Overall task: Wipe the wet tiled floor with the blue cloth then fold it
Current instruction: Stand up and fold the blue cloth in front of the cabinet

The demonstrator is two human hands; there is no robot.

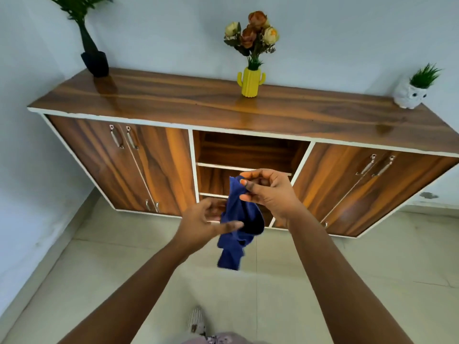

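Above the pale tiled floor we hold the crumpled dark-blue cloth in mid-air: right hand pinches its top edge so it hangs free, while left hand, fingers loosely spread, reaches its side, probably for a corner.

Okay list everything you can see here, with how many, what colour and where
cabinet: one, brown wood with white edging, against the wall
black pot: one, holds a green plant, cabinet top, left end
yellow vase: one, cactus-shaped, with flowers, cabinet top, middle
owl pot: one, white, with green grass, cabinet top, right end
floor: pale tiles, below
cloth: one, blue, hanging bunched between the hands
left hand: fingers spread, touching the cloth
right hand: pinching the cloth's top
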